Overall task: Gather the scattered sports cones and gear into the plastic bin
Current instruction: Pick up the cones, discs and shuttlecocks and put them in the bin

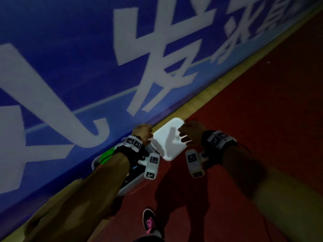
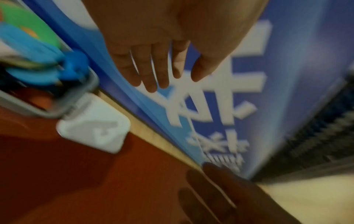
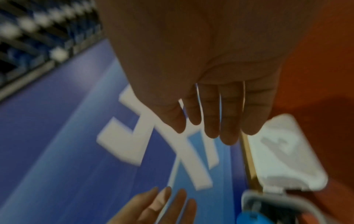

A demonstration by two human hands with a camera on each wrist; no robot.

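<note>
Left hand (image 2: 162, 50) and right hand (image 3: 214, 97) hang above the floor, fingers straight and slightly spread, holding nothing. Below them the bin (image 2: 82, 97) holds blue and green gear, its white lid (image 1: 170, 138) beside it.

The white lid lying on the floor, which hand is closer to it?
Hard to call; perhaps the right. In the head view the right hand overlaps the white lid's floor-side edge, and the left hand its wall-side corner, above the plastic bin.
</note>
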